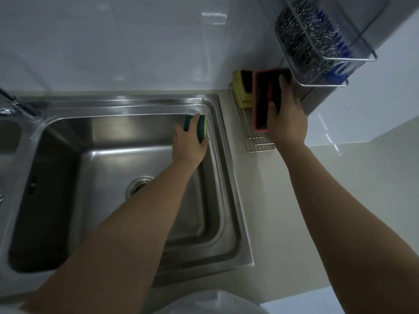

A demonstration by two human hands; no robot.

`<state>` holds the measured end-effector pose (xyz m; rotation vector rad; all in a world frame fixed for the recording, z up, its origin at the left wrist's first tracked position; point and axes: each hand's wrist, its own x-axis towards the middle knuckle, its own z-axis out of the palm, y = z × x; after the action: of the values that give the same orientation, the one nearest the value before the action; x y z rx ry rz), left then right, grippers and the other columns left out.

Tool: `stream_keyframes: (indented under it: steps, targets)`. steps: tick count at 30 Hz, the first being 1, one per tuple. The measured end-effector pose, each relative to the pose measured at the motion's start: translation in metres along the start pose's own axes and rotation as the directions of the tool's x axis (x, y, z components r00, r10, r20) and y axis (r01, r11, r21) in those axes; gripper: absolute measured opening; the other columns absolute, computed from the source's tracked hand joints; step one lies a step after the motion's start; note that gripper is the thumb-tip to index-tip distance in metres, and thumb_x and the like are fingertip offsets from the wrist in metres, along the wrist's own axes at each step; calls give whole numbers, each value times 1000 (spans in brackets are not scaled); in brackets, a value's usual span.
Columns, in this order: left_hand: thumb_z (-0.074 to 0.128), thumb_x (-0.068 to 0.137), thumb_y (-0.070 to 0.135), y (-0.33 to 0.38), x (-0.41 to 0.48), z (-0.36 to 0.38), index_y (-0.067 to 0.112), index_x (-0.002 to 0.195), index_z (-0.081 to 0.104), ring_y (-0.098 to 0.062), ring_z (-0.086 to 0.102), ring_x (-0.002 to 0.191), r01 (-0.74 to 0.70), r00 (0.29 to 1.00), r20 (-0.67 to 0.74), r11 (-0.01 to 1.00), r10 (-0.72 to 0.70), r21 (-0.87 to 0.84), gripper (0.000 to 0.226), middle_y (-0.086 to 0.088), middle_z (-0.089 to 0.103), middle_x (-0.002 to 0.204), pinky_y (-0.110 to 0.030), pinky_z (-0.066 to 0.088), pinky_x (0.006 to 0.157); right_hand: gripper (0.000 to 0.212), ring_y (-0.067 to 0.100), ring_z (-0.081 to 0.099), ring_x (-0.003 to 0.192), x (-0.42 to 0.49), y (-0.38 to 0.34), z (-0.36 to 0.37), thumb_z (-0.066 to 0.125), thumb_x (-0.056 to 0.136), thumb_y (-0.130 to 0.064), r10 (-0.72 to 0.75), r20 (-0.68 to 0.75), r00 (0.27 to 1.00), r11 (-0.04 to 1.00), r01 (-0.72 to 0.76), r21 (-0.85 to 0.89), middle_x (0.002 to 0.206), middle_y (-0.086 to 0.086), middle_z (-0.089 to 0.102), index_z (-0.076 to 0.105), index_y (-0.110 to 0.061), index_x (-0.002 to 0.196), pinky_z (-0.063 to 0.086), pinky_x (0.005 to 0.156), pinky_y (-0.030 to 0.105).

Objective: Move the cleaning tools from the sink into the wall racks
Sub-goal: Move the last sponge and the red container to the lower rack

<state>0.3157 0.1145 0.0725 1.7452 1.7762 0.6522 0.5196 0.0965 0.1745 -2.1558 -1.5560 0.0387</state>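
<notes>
Green-yellow sponge (200, 127) between left hand (189, 143) fingers (195, 120) and thumb, over sink (118, 137).

Both forearms are bare to the elbow; no sleeves are visible. The left hand (189, 141) and right hand (288, 118) are ungloved. No rings or wristwear are visible.

the upper rack (326, 45) overhangs the lower rack (254, 137); sink basin (127, 137) lies open.
</notes>
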Motion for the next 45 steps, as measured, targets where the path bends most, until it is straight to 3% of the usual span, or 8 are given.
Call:
stream_keyframes:
  steps: [6, 13, 18, 23, 27, 33, 42, 45]
  targets:
    - [66, 90, 29, 9, 13, 3, 31, 152, 28, -35, 48, 114, -18, 1000, -13, 1000, 18, -4, 72, -19, 40, 127, -42, 49, 98, 59, 43, 59, 111, 6, 10, 17, 48, 96, -20, -64, 129, 990, 997, 70, -39, 142, 11, 51, 29, -28, 151, 49, 86, 49]
    - [65, 90, 33, 7, 22, 5, 33, 152, 27, -35, 49, 117, 5, 1000, -21, 1000, -4, 7, 72, -19, 39, 130, -44, 49, 100, 56, 42, 60, 110, 7, 19, 32, 43, 97, -22, 38, 258, 965, 994, -10, -109, 136, 12, 57, 30, -33, 150, 49, 88, 48]
    - [64, 90, 38, 15, 29, 9, 32, 151, 28, -33, 52, 113, -27, 999, -41, 999, 27, 18, 72, -18, 42, 129, -41, 53, 93, 53, 39, 61, 109, 13, 22, 41, 40, 100, -24, 81, 301, 950, 985, -31, -167, 134, 12, 58, 29, -35, 150, 50, 85, 44]
    - [67, 89, 37, 32, 37, 15, 29, 152, 30, -29, 51, 111, -86, 995, -62, 995, 82, -60, 73, -17, 42, 127, -35, 51, 93, 48, 38, 62, 106, 6, 33, 59, 39, 101, -23, 1, 180, 984, 985, 31, -172, 133, 12, 58, 37, -29, 148, 52, 80, 44]
    - [68, 87, 39, 55, 50, 16, 29, 151, 31, -25, 53, 111, -135, 987, -106, 981, 120, -140, 75, -14, 41, 127, -24, 44, 89, 46, 36, 55, 117, -9, 48, 75, 37, 100, -27, -151, -6, 989, 982, 149, -114, 141, 10, 55, 49, -15, 142, 45, 96, 43]
    - [69, 86, 42, 104, 76, 22, 23, 149, 38, -27, 51, 123, -195, 979, -99, 959, 178, -204, 73, -13, 34, 142, -34, 49, 101, 51, 22, 43, 139, -21, 56, 80, 25, 102, -31, -213, -29, 977, 969, 207, -131, 153, 7, 42, 45, -12, 145, 37, 112, 40]
    - [64, 85, 48, 162, 113, 35, 18, 139, 48, -32, 58, 115, -250, 968, -36, 964, 248, -87, 64, -11, 38, 143, -41, 51, 95, 52, 21, 52, 132, -20, 60, 86, 25, 98, -31, -236, -109, 966, 966, 220, -135, 148, 4, 50, 52, -16, 140, 40, 108, 40]
    - [58, 92, 31, 176, 119, 35, 9, 135, 48, -34, 57, 112, -250, 968, -13, 968, 250, -11, 50, -15, 39, 140, -42, 49, 96, 51, 19, 53, 130, -19, 61, 88, 28, 97, -30, -243, -143, 960, 965, 223, -139, 146, 4, 52, 54, -16, 139, 40, 108, 38]
